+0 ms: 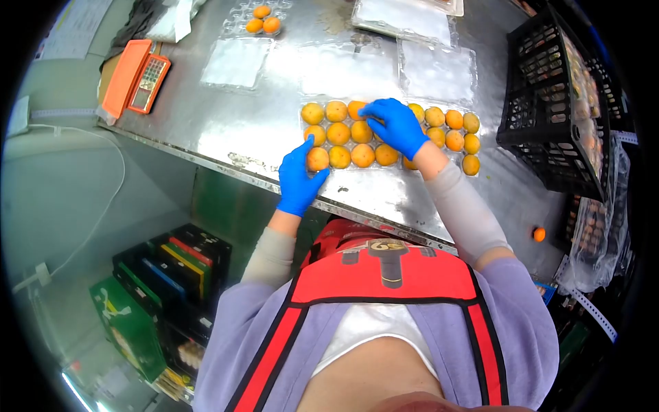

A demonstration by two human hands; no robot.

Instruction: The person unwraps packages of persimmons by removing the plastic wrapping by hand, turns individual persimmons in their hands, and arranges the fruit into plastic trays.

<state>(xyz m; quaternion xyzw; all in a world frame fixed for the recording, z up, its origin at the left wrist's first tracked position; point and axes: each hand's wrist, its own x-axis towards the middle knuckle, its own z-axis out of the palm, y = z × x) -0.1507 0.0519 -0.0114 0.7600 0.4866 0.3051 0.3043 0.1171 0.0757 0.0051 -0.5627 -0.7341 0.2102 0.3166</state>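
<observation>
Head cam, Left hand point(299, 180): blue glove at the near left corner of the left-hand tray point(349, 145), thumb and fingers apart, kinda straddling the corner fruit.
Right hand point(398, 128): also blue glove, reaching over that tray's far edge, fingertips on an orange fruit point(354, 108) in the back row. Can't tell if they're really pinching it, fingers look close together tho.
Fruit: three rows sitting in the clear left-hand tray, more in the right-hand tray point(463, 132) just beside it, partly behind the arm.
Back of the table point(226, 123): small tray point(237, 27) with three fruits bunched at one end.
Left end: orange scale point(135, 79).
Right end: black crate point(549, 110), plus one loose fruit point(539, 234) nearer the person.
</observation>
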